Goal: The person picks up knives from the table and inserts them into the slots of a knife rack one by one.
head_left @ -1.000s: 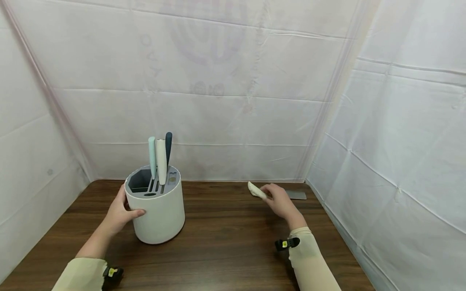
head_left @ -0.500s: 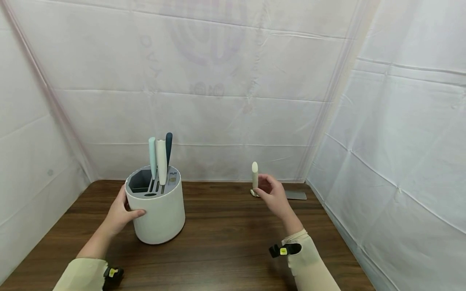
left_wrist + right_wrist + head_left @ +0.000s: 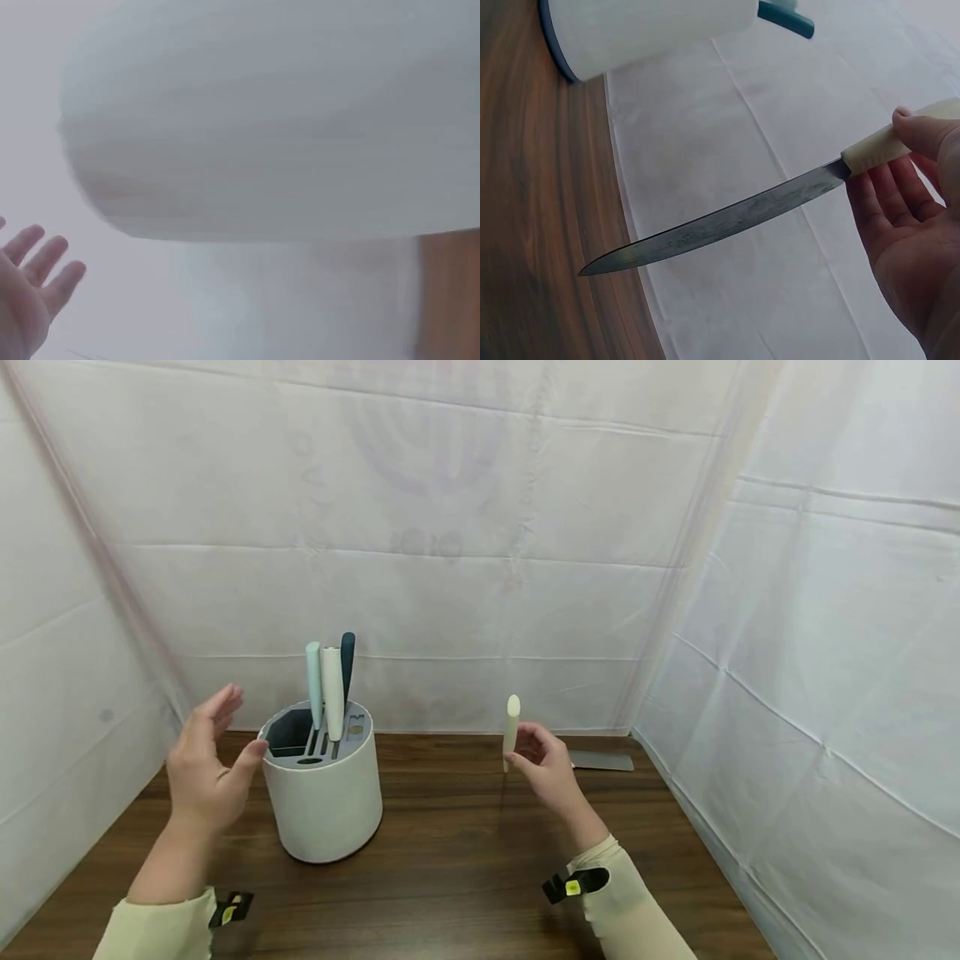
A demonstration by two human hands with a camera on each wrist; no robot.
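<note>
Head view: right hand [image 3: 546,766] pinches the knife [image 3: 512,727] by its handle only, blade down; left hand [image 3: 201,768], fingers spread, has nothing; a slip could drop the blade onto the table [image 3: 465,860].

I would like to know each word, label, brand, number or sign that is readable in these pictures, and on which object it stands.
No text can be read.
Back cloth wall: faint print showing through, too pale and blurred to read.
White knife holder: no label visible.
Knife held by the right hand: no mark readable on blade or handle.
Wristband tags: yellow spot, too small to read.
</note>
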